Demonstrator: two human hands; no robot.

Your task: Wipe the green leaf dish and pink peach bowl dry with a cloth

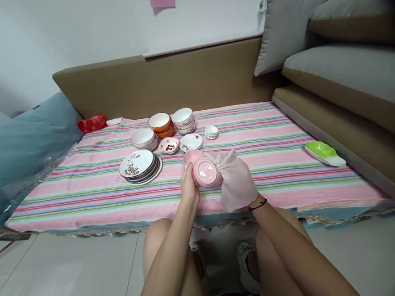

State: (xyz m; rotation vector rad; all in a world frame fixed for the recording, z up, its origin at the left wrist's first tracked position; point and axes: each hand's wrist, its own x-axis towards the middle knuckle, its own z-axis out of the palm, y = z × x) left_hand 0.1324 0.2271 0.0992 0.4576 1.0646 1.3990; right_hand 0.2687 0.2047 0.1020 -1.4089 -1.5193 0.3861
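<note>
My left hand grips a small pink bowl by its left side, tilted so that its underside and round foot face me. A pale pink cloth drapes over my right hand and touches the bowl's right side; the fingers of that hand are hidden in the folds. Just behind the held bowl, another pink bowl is partly covered from view. White plates with red flowers lie beyond it, beside a squarish bowl with a red pattern.
On the striped cloth stand stacked dark-rimmed plates, a white bowl stack, orange bowls, patterned white bowls and small white dishes. A green leaf-shaped dish lies right, near piled cushions. A red bundle sits far left.
</note>
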